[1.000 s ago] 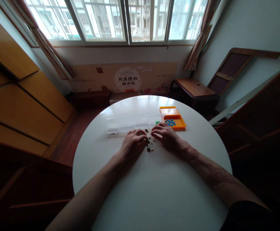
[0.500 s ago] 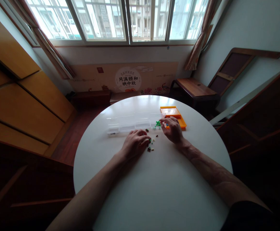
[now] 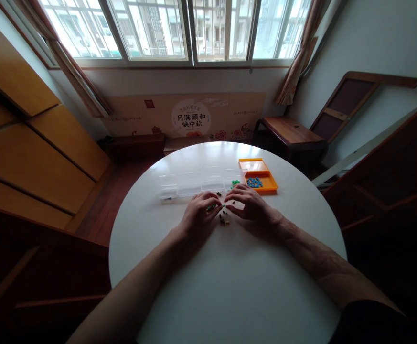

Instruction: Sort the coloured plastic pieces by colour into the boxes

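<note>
My left hand (image 3: 199, 210) rests over the table, fingers curled toward the thumb around small green pieces (image 3: 211, 208) that look like toy bricks and are partly hidden. Facing it, my right hand (image 3: 249, 200) has its thumb and fingers apart, tips close to a tiny green piece (image 3: 223, 206) between the hands. Several small dark and cream bricks (image 3: 224, 221) lie on the table just below the fingertips. A brown-green piece (image 3: 219, 193) sits above them. Green pieces (image 3: 235, 182) fill part of a clear compartment box (image 3: 194, 189) behind my hands.
An orange case (image 3: 271, 184) holding blue pieces (image 3: 254, 182) stands with its lid open behind my right hand. All this is on a round white table (image 3: 229, 282). Beyond its edge are a wooden bench (image 3: 290, 130), a window and yellow cabinets (image 3: 36, 153).
My right hand has moved back from the clear box and down-left, beside my left hand. The blue pieces in the orange case now show. My left hand has barely shifted.
</note>
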`<control>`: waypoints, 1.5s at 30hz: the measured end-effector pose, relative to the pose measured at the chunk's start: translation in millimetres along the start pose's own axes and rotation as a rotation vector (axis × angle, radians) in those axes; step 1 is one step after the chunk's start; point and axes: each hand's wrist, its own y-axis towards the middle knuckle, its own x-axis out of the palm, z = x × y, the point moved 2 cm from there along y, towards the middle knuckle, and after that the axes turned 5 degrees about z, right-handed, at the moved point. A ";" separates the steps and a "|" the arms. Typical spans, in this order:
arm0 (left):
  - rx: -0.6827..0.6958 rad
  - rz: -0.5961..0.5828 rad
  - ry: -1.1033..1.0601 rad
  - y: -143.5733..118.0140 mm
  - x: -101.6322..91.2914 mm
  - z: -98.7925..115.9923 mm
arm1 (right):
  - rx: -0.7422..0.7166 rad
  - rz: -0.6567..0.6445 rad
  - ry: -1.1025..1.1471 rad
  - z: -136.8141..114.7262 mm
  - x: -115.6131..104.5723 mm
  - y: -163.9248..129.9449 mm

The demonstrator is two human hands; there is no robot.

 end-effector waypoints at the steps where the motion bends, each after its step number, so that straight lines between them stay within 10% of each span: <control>1: -0.012 0.021 -0.049 0.3 0.6 -0.9 | -0.010 0.002 0.010 -0.5 -0.5 0.4; 14: -0.063 0.064 -0.171 2.4 -0.1 -0.3 | -0.064 0.050 -0.039 -1.6 -2.7 1.1; 26: -0.081 -0.030 0.253 1.3 -21.0 4.6 | 0.404 0.322 -0.338 37.0 -7.4 -13.9; 35: -0.116 -0.046 0.303 0.9 -22.0 2.8 | 0.091 -0.011 -0.169 11.3 6.2 -5.3; 45: -0.113 -0.057 0.284 1.1 -18.6 3.5 | 0.110 -0.115 -0.200 10.3 12.8 -8.3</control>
